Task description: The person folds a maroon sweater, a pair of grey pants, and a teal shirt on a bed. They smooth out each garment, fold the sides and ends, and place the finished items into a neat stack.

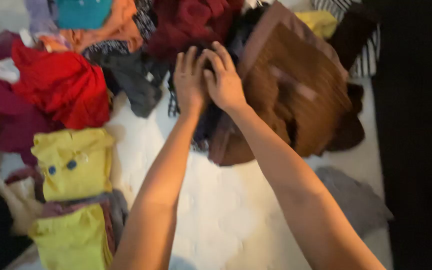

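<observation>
Your left hand [190,80] and right hand [224,82] are sitting side by side, touching, fingers curled down into a dark garment [207,117] near the middle of the bed's far edge. Both are pinching a bunched fold at its top; motion blur is hiding how firmly, but neither is lying flat or spread.

The dark garment is hanging from your hands toward you over the white bedspread [211,215], its lower part trailing between your forearms. It's reading as thin, limp fabric: light, no stiffness, likely to sag and slide out of a loose pinch. My guess is you'll get better control taking it at a seam, collar or hem than at mid-cloth, hands spread apart so it's opening under its own weight. Nothing fragile here.

Just to the right, touching it, a brown pleated garment [301,95] is lying toward the far right corner. It's looking heavier and springier, and the two may be tangled, so expect drag if you're lifting.

Along the far edge a dark red piece [191,20] is piled behind your hands. Toward the far left corner, a red garment [61,85] is lying heaped. On the left edge, folded yellow pieces [73,162] are stacked. A grey cloth [351,195] is lying near the right edge.
</observation>
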